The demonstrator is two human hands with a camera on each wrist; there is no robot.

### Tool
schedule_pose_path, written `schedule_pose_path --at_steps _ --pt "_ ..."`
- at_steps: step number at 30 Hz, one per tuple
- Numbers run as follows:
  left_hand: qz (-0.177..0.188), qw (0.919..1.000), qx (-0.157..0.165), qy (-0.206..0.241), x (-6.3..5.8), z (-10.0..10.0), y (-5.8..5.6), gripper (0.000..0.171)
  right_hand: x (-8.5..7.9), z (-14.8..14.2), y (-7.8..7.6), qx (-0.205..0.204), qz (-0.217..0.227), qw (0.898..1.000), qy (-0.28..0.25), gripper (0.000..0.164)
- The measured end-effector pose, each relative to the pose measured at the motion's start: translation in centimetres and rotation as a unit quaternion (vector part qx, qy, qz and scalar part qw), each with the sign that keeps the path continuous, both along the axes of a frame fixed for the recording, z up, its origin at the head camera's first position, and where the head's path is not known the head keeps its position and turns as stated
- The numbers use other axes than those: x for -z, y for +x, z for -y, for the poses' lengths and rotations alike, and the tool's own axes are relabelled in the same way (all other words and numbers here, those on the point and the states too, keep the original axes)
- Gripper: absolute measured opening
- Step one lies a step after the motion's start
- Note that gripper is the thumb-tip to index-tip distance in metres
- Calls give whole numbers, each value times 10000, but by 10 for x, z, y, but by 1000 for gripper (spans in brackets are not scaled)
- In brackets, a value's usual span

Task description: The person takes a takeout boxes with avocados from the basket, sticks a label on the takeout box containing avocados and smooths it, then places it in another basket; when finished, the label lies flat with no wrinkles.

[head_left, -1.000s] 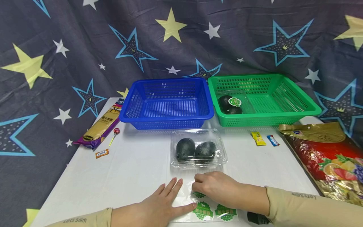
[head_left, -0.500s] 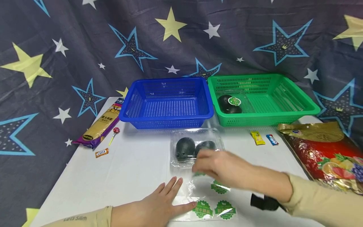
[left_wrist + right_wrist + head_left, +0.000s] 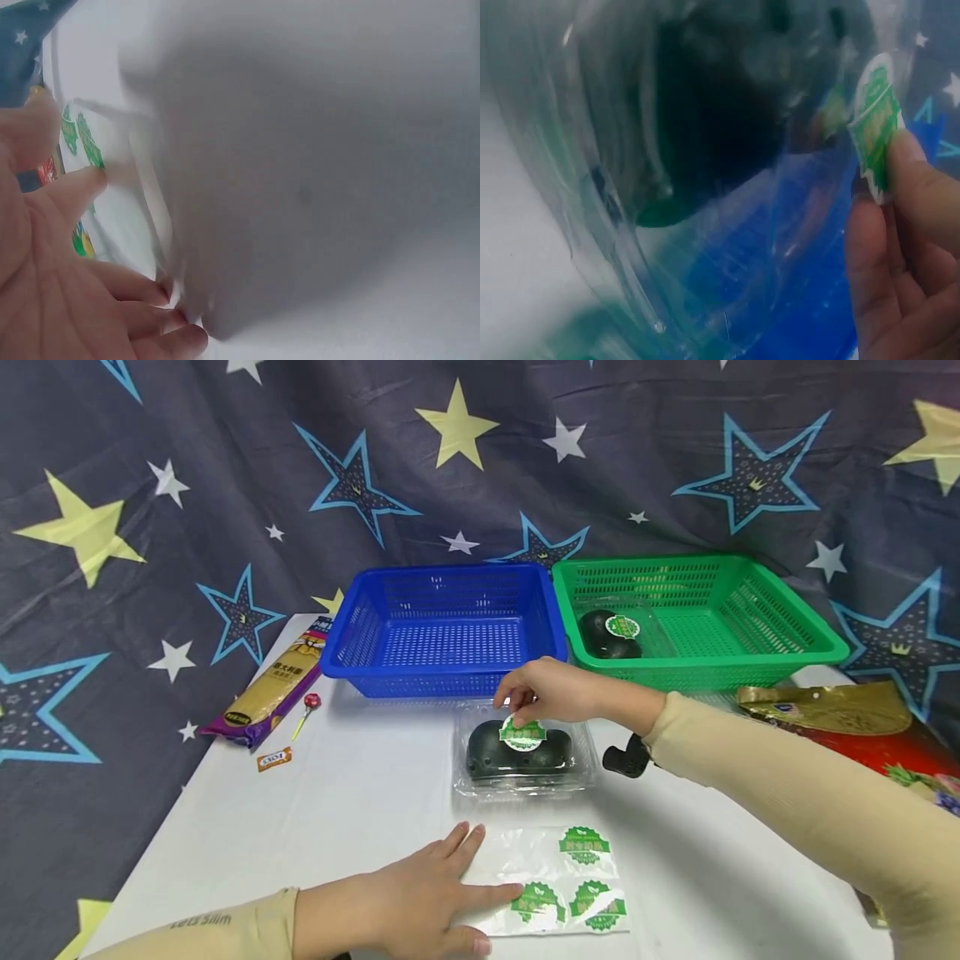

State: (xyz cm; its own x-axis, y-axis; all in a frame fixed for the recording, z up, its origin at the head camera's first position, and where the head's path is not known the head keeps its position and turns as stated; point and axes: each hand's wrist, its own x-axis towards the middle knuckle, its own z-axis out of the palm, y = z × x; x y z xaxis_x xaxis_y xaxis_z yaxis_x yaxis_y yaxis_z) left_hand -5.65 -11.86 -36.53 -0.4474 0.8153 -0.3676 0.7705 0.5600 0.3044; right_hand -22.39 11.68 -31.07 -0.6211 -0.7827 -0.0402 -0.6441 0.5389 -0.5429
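My right hand [image 3: 562, 687] pinches a round green-and-white sticker [image 3: 523, 739] between thumb and fingers. In the right wrist view the sticker [image 3: 875, 124] is seen nearly edge-on beside the clear plastic box. That clear box [image 3: 468, 777] holds two dark, rounded fruit-like things [image 3: 491, 756]; whether the sticker touches its lid I cannot tell. My left hand [image 3: 412, 897] lies with fingers spread on the left part of a sticker sheet [image 3: 517, 843], which bears several green stickers. The left wrist view shows the palm side of the left hand [image 3: 67, 262] at the sheet.
Behind the box stand a blue basket [image 3: 446, 685] and a green basket [image 3: 720, 677], the latter holding a similar labelled box [image 3: 656, 639]. At left lie a pasta packet [image 3: 273, 689], a lollipop [image 3: 311, 701] and an orange-wrapped sweet [image 3: 274, 759]. A red-and-gold bag [image 3: 847, 714] lies right, partly behind the arm.
My right hand has lifted a sticker off the sheet and carried it forward over the clear box. The left hand stays on the sheet, its thumb now more visible.
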Motion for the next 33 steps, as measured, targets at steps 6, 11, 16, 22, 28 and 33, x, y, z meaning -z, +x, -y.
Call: schedule_pose_path --at_steps 6,11,16,22,28,33 --pt "-57 10000 -20 -43 -4 -1 -1 58 6 6 2 96 -225 9996 127 27" --pt "-311 9995 -25 -35 -3 -1 0 60 9 6 6 83 -355 9993 40 26" --pt "-430 9990 -68 -35 -1 -1 -1 63 11 -1 14 64 -882 9961 -4 25" --pt "-603 9981 -125 -5 -8 -2 -1 65 13 -17 33 -209 -1710 9850 121 24" --pt "-1457 9859 -336 757 -27 -10 -15 68 19 -34 50 -307 -1914 9804 352 38" --pt "-2174 9615 -887 1429 -33 -17 -47 67 26 -41 57 -467 -2026 9769 488 46"
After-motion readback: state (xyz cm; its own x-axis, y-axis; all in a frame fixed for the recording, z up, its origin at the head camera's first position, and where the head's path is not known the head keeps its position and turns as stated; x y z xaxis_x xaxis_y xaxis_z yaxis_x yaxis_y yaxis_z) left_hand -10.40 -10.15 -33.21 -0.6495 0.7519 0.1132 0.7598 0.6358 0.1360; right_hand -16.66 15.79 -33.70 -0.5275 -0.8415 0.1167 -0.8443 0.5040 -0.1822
